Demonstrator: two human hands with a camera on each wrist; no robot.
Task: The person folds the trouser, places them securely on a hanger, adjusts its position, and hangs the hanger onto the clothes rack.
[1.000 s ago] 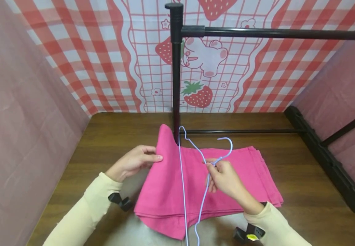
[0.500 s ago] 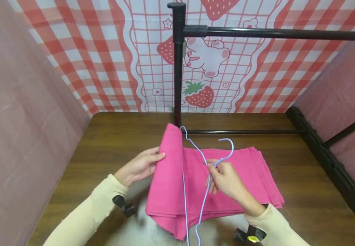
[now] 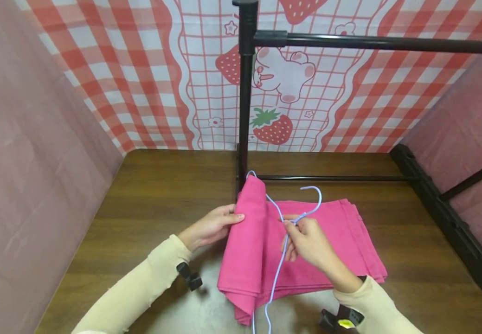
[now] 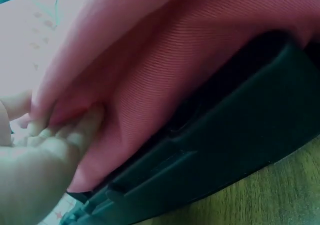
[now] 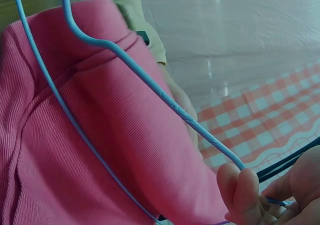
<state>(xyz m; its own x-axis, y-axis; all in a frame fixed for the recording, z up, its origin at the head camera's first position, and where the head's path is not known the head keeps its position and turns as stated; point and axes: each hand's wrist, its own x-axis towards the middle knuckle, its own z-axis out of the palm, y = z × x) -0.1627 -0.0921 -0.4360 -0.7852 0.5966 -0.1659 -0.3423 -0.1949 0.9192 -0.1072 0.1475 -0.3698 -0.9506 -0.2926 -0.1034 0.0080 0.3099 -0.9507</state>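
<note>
A folded pink ribbed cloth (image 3: 242,255) lies on the table, its left part lifted and turned rightward over the long bar of a light blue wire hanger (image 3: 277,273). My left hand (image 3: 211,227) grips the cloth's left edge, thumb on top, fingers behind; in the left wrist view the fingers (image 4: 90,127) reach under the fabric. Just below the hook, my right hand (image 3: 311,241) pinches the hanger's neck. In the right wrist view, the hanger's bent shoulder (image 5: 145,77) and straight bar cross the cloth. From the head, the flap hides most of that bar.
Directly behind the cloth rises a black rack post (image 3: 246,106), joined to a top rail (image 3: 370,42) and a thin lower rail (image 3: 337,178). The rack's black foot (image 3: 445,218) runs along the right side. A checked curtain (image 3: 149,93) hangs at the back of the wooden table (image 3: 140,195).
My left hand has moved right, carrying the cloth's left flap across the hanger's long bar, which is now mostly covered. The right hand keeps its hold on the neck, almost still.
</note>
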